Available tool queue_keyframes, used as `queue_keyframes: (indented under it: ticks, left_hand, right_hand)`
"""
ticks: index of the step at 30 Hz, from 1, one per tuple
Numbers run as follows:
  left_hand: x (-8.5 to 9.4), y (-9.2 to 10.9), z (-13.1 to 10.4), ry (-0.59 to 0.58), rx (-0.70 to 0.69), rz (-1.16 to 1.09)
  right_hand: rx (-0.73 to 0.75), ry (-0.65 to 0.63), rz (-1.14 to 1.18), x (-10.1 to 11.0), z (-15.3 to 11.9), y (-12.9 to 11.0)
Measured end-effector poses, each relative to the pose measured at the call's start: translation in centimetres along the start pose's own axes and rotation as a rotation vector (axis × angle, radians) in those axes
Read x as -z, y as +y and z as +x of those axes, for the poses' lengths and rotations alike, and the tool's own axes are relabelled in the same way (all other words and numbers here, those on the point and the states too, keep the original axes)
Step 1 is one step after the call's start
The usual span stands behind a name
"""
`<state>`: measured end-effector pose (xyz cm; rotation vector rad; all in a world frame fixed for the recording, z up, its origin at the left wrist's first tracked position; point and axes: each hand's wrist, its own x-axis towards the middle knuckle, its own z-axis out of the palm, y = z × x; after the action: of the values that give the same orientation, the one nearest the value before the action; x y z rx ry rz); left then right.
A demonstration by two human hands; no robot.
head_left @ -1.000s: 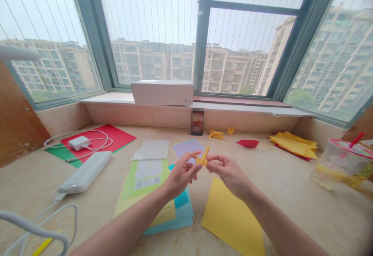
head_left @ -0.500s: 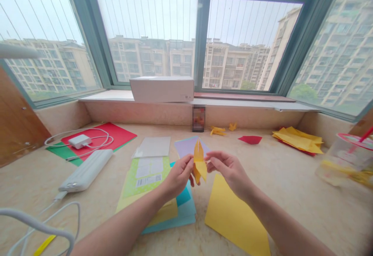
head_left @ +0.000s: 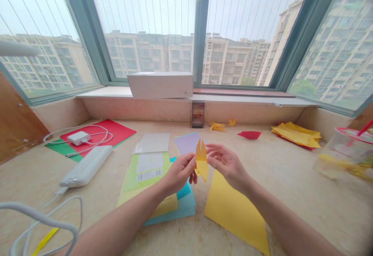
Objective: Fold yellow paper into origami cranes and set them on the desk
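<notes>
Above the table's middle, a yellow folded origami piece (head_left: 201, 154) stands upright, with two narrow points at its top and a loose flap hanging below. My left hand (head_left: 182, 170) pinches its left side between thumb and fingers. On its other side my right hand (head_left: 229, 164) has curled fingers, with thumb and fingertips at the paper's right edge; the exact contact there is too small to make out fully. A flat yellow sheet (head_left: 237, 209) lies under my right forearm. Beneath my left hand are blue sheets (head_left: 186, 205) and a green paper packet (head_left: 150, 170).
Yellow folded pieces (head_left: 217, 126), a red folded piece (head_left: 249, 134) and a yellow paper stack (head_left: 297, 135) lie toward the back. At right stands a clear cup (head_left: 339, 155) with a straw. A white power bank (head_left: 86, 166), cables and red paper (head_left: 116, 131) occupy the left.
The folded piece has turned slightly, so its two points stand closer together. My right fingertips have come in to its right edge. The camera view has shifted slightly.
</notes>
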<state>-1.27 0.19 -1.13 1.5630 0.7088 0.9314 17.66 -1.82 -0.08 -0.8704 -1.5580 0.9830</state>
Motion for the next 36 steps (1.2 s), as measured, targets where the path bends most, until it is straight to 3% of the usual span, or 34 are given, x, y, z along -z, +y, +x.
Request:
queue_keyframes:
  ticks: [3, 9, 15, 21, 24, 27, 29, 34, 36]
  left_hand:
    - [0.1, 0.1, 0.0, -0.016, 0.027, -0.008]
    - [0.5, -0.2, 0.3, 0.008, 0.072, -0.015]
    - [0.6, -0.4, 0.3, 0.022, 0.058, -0.018]
    - [0.3, -0.1, -0.1, 0.004, 0.046, 0.031]
    - [-0.1, 0.3, -0.2, -0.013, 0.035, -0.02]
    - [-0.3, 0.7, -0.2, -0.052, 0.014, -0.088]
    - [-0.5, 0.9, -0.2, -0.048, 0.005, -0.124]
    - [-0.7, 1.1, -0.2, 0.134, 0.025, -0.187]
    - [-0.7, 1.1, -0.2, 0.139, 0.05, -0.257]
  right_hand:
    - [0.04, -0.013, -0.007, 0.1, 0.0, 0.5]
    - [0.188, -0.129, -0.332, 0.7, -0.4, -0.1]
    - [0.202, -0.29, -0.351, 1.4, -0.6, -0.5]
    - [0.139, -0.08, -0.232, 0.6, -0.1, 0.4]
    - [0.084, 0.009, -0.138, 0.0, 0.0, 1.1]
    - [0.118, 0.062, -0.134, -0.1, -0.2, 1.6]
    - [0.186, 0.055, -0.17, -0.1, -0.4, 1.5]
    - [0.334, -0.061, -0.217, -0.2, -0.7, 0.9]
    - [0.352, -0.086, -0.235, -0.2, -0.7, 0.7]
